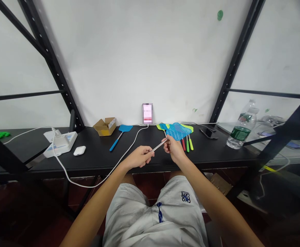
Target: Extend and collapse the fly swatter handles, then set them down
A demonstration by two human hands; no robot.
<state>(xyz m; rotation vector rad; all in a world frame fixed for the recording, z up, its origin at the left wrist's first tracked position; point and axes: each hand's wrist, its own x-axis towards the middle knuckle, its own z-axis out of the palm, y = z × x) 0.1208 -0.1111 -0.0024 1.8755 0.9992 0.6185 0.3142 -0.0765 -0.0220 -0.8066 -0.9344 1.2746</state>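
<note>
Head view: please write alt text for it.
Left hand and right hand hold a blue fly swatter by its metal rod above a black desk. Beyond are other swatters, a lit phone and a cardboard box.

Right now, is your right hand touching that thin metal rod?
Touching. The head view shows the right hand pinching the metal rod between thumb and fingers, close to the blue mesh.

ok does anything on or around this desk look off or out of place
The white cable sags in a loop past the front edge of the desk, so it might snag; the wall has green marks.
</note>
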